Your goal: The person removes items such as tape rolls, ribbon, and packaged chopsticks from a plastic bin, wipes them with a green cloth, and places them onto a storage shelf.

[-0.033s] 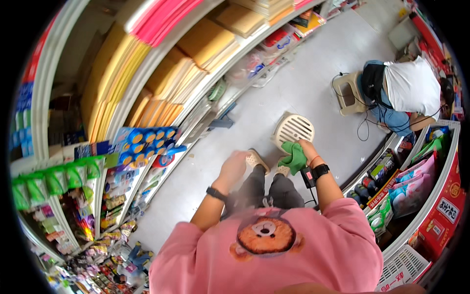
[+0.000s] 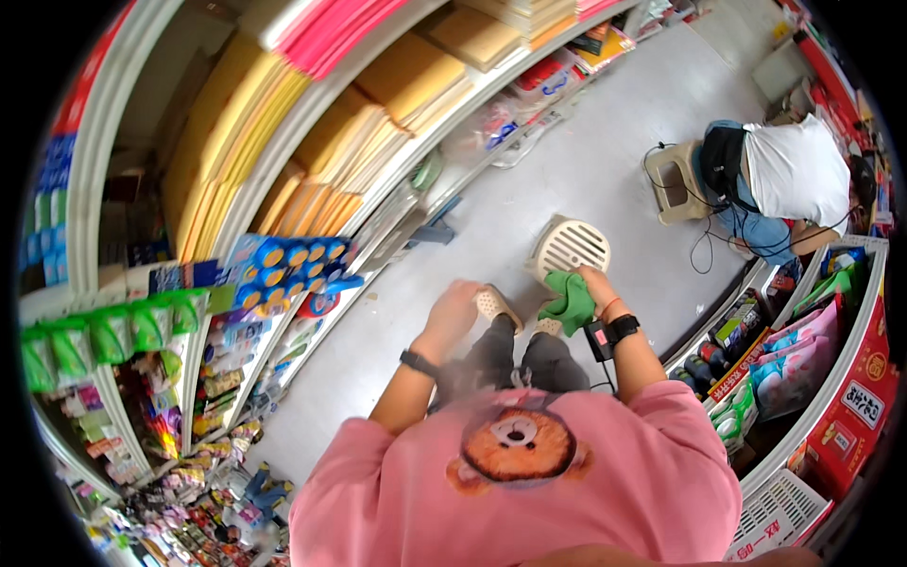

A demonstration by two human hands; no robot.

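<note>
A green cloth (image 2: 570,300) hangs in folds from my right hand (image 2: 597,286), whose fingers are closed on its edge. It is held above the floor, beside a beige plastic stool (image 2: 574,248) with a slotted round top. My left hand (image 2: 453,307) hovers in front of my body near one of my beige clogs (image 2: 495,307), touching nothing that I can see. Its fingers are blurred, so their shape is unclear. Both wrists wear black bands, and a small black box (image 2: 598,340) on a cable sits by the right wrist.
Shelves with stacked envelopes (image 2: 397,80) curve along the left, above hanging green packets (image 2: 113,335) and blue-lidded goods (image 2: 293,269). At the far right a person in a white shirt (image 2: 798,170) bends beside another beige stool (image 2: 675,184) and loose cables. A goods bin (image 2: 756,359) lines the right.
</note>
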